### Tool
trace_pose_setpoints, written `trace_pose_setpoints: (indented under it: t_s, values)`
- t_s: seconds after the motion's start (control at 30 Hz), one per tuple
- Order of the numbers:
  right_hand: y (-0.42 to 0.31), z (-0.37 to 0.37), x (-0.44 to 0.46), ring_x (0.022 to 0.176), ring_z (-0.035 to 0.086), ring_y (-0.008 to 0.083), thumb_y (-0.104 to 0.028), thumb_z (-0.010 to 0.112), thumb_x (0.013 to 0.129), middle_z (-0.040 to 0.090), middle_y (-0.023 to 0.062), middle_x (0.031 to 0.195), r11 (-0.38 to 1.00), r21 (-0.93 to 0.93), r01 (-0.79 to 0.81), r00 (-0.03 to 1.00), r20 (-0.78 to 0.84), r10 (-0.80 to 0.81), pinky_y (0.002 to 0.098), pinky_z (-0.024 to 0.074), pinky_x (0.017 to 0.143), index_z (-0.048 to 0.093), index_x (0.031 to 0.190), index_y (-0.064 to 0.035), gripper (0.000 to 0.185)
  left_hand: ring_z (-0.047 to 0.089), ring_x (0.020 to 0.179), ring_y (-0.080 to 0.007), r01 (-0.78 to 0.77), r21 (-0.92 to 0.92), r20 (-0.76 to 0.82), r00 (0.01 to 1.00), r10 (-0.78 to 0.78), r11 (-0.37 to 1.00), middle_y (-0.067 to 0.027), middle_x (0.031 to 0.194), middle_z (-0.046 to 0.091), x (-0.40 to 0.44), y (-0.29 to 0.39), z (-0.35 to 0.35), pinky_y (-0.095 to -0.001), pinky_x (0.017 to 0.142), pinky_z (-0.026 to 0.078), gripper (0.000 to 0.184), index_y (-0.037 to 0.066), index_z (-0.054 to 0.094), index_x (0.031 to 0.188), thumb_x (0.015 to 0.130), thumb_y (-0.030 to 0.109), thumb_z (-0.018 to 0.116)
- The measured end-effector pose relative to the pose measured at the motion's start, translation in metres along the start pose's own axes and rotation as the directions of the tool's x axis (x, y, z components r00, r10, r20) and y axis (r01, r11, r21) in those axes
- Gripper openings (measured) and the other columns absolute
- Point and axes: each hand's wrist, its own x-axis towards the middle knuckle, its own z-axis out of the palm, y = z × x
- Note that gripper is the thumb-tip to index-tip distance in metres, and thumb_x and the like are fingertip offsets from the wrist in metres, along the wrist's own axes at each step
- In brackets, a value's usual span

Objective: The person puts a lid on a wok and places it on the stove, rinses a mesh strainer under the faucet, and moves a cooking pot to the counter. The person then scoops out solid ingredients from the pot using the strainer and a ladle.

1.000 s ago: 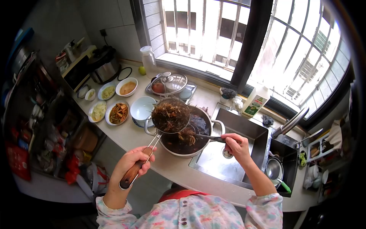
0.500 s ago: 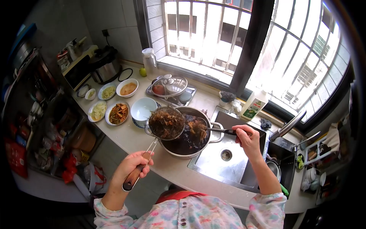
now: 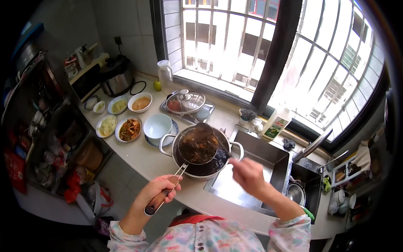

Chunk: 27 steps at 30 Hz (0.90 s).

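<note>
My left hand (image 3: 161, 189) is closed round the wooden handle of a wire strainer (image 3: 182, 169). The strainer's basket sits inside the mouth of a two-handled metal pot (image 3: 210, 175), low over dark liquid (image 3: 220, 158). Wet, brown, stringy bits (image 3: 196, 149) fill the basket. In my right hand (image 3: 250, 176), blurred by motion, is the dark handle of a ladle (image 3: 204, 131). Its bowl is over the far side of the strainer, against the brown bits.
Left of the pot are a pale blue bowl (image 3: 158, 126) and several filled dishes, including one of brown food (image 3: 129, 129). A glass lid (image 3: 186, 102) rests behind. At right are the sink (image 3: 224, 180), a white bottle (image 3: 277, 123) and the faucet (image 3: 310, 145).
The strainer has moved right and down, from the pot's left rim into its mouth. My right hand has come left and lower, bringing the ladle from the liquid to the strainer.
</note>
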Motion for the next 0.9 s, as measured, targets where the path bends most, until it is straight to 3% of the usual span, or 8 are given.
trace_pose_setpoints:
  t_s: [0.03,0.1,0.23,0.4,0.53,0.8,0.9]
  values:
    - [-0.007,0.009,-0.013,0.051,0.046,0.0132,-0.005,0.06,0.069,0.044,0.0021,0.062,0.98,-0.145,0.137,0.988,0.093,-0.124,0.0247,0.0382,0.041,0.057,0.103,-0.0023,0.034,0.049,0.048,-0.0084,0.001,-0.01,-0.002,1.0,-0.001,1.0,-0.0101,0.082,0.053,0.0,-0.001,0.001,-0.0181,0.038,0.042,0.036,-0.006,0.044,0.11,0.075,0.002,0.045]
    - [-0.01,0.016,-0.025,0.049,0.043,0.0123,-0.004,0.064,0.062,0.039,0.0006,0.062,0.935,-0.159,0.318,0.934,0.223,-0.28,0.0265,0.0348,0.038,0.058,0.099,-0.002,0.037,0.048,0.049,-0.008,0.0,-0.032,-0.009,1.0,-0.001,1.0,-0.0099,0.083,0.053,0.002,-0.002,0.0,-0.0177,0.038,0.042,0.036,-0.006,0.044,0.11,0.075,0.003,0.045]
    - [-0.005,0.006,-0.018,0.045,0.039,0.0118,-0.002,0.064,0.059,0.036,0.0001,0.058,0.941,-0.193,0.279,0.96,0.087,-0.267,0.026,0.0332,0.037,0.058,0.096,-0.003,0.037,0.048,0.049,-0.0075,-0.005,-0.038,0.02,1.0,0.006,0.999,-0.0096,0.083,0.053,0.001,-0.014,-0.008,-0.0173,0.039,0.041,0.039,-0.006,0.043,0.111,0.074,0.005,0.045]
    - [-0.001,-0.005,-0.02,0.044,0.038,0.0111,-0.001,0.064,0.055,0.035,0.0,0.058,0.947,-0.174,0.269,0.963,0.028,-0.268,0.0249,0.0308,0.035,0.058,0.101,-0.004,0.047,0.049,0.049,-0.0098,-0.016,-0.089,0.075,0.997,0.022,0.996,-0.0113,0.082,0.052,0.0,-0.021,-0.014,-0.02,0.039,0.041,0.037,-0.004,0.043,0.112,0.076,0.002,0.045]
    - [-0.006,-0.015,-0.017,0.045,0.042,0.0124,0.0,0.066,0.055,0.039,0.0011,0.059,0.955,-0.17,0.242,0.969,-0.012,-0.247,0.0253,0.0345,0.037,0.058,0.1,-0.0038,0.047,0.048,0.049,-0.01,-0.034,-0.034,0.061,0.997,0.036,0.999,-0.0115,0.083,0.052,0.0,-0.025,-0.018,-0.0202,0.039,0.04,0.039,-0.005,0.043,0.113,0.075,0.003,0.045]
    - [-0.001,-0.013,-0.014,0.046,0.046,0.0157,0.003,0.065,0.058,0.047,0.0037,0.061,0.988,-0.091,0.128,0.987,-0.088,-0.136,0.0276,0.0386,0.039,0.059,0.099,-0.0034,0.042,0.05,0.049,-0.0112,-0.055,-0.018,0.064,0.996,0.056,0.998,-0.0121,0.084,0.053,-0.006,-0.027,-0.018,-0.0208,0.039,0.041,0.041,-0.005,0.042,0.115,0.075,0.003,0.046]
    - [0.0,-0.011,-0.009,0.046,0.048,0.0168,0.005,0.064,0.06,0.049,0.0052,0.061,0.997,0.066,0.036,0.994,-0.101,-0.03,0.0286,0.039,0.04,0.06,0.097,-0.0033,0.038,0.051,0.049,-0.0116,-0.044,-0.013,0.062,0.997,0.044,0.999,-0.0126,0.083,0.054,-0.009,-0.025,-0.016,-0.0212,0.039,0.041,0.04,-0.005,0.042,0.115,0.076,0.002,0.046]
